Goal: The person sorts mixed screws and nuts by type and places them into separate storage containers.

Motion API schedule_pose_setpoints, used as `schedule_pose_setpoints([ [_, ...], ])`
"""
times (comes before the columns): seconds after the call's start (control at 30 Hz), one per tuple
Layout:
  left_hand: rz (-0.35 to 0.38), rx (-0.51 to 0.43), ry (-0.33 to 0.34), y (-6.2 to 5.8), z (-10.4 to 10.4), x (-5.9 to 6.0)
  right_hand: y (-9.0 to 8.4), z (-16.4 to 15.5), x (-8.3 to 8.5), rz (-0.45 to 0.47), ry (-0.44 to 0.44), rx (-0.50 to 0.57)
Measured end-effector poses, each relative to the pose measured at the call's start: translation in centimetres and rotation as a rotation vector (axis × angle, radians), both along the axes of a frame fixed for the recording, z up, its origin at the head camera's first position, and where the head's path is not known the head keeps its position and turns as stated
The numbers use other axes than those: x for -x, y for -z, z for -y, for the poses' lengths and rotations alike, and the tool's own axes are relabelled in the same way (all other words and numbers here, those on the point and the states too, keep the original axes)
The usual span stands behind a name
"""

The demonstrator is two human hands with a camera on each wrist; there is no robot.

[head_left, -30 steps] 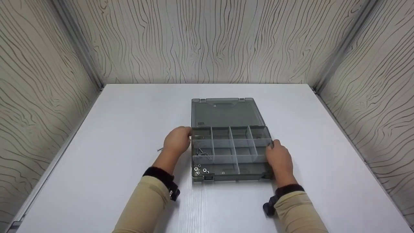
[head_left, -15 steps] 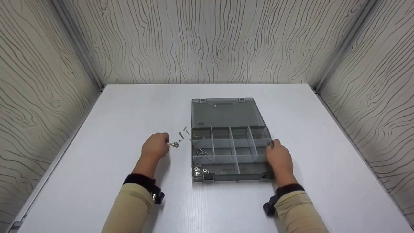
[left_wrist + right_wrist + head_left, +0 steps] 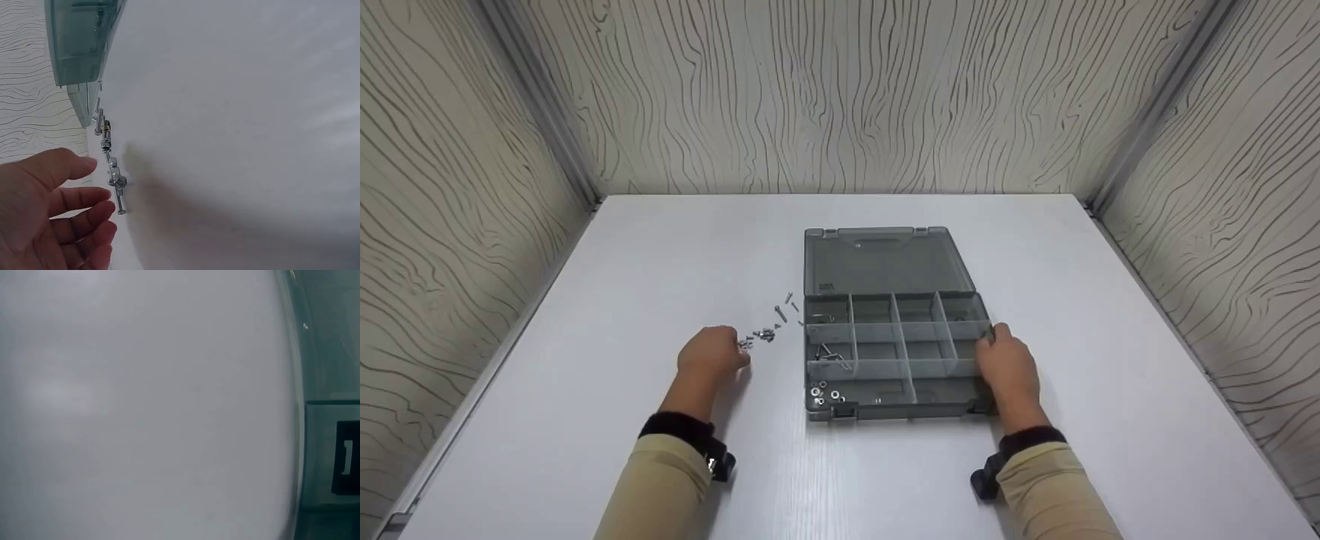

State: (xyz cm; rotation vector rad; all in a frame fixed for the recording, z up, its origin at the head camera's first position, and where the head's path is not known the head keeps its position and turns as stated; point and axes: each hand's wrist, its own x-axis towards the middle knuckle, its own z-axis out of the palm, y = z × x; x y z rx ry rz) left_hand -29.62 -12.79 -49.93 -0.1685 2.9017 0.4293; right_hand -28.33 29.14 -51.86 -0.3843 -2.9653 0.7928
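Note:
A smoky grey compartment box (image 3: 885,411) lies on the table with its lid (image 3: 885,262) folded back. My right hand (image 3: 1009,375) grips the box's right wall; the right wrist view shows the box's side but no hand. To the left of the box, loose screws and other small metal hardware (image 3: 766,334) lie in a ragged line. My left hand (image 3: 711,352) is at the near left end of that line. In the left wrist view, its thumb stands apart from loosely bent fingers (image 3: 84,219), beside the hardware (image 3: 117,181), holding nothing visible.
Several nuts (image 3: 835,394) sit in the box's front left compartment, and a few screws (image 3: 826,354) in the one behind it. Clear dividers (image 3: 904,341) split the box. White table (image 3: 660,255) surrounds it, with patterned panels (image 3: 840,97) behind and at both sides.
My left hand has come away from the box's left side, moving left and nearer, and the hardware is now uncovered on the table. The right hand and box have stayed put.

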Motion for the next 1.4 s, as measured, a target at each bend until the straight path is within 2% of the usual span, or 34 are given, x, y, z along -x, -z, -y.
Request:
schedule_pose_setpoints([
  [0.23, -0.015, 0.027, 0.027, 0.6, 0.1, -0.1, -0.1, 0.0, -0.1, -0.006, -0.003, 0.003],
  [0.47, -0.012, 0.045, 0.019, 0.5, -0.2, -0.3, -0.2, 0.0, -0.1, 0.004, -0.005, 0.005],
  [0.7, -0.017, 0.025, 0.010, 0.2, -0.7, -0.5, -0.3, 0.1, -0.1, 0.027, 0.002, 0.004],
  [0.87, -0.048, 0.009, 0.031, -0.1, -1.1, 0.0, -0.3, 0.1, -0.2, 0.024, -0.005, -0.001],
  [1.03, -0.079, -0.044, 0.048, -0.7, -2.0, 0.3, -0.3, 0.0, -0.1, 0.037, -0.002, 0.005],
  [1.27, -0.187, -0.106, 0.116, -1.8, -3.8, 0.5, -0.2, 0.0, -0.1, 0.038, -0.004, 0.014],
  [1.4, -0.220, -0.137, 0.158, -2.5, -5.3, 0.4, -0.2, 0.0, -0.1, 0.048, 0.000, 0.026],
])
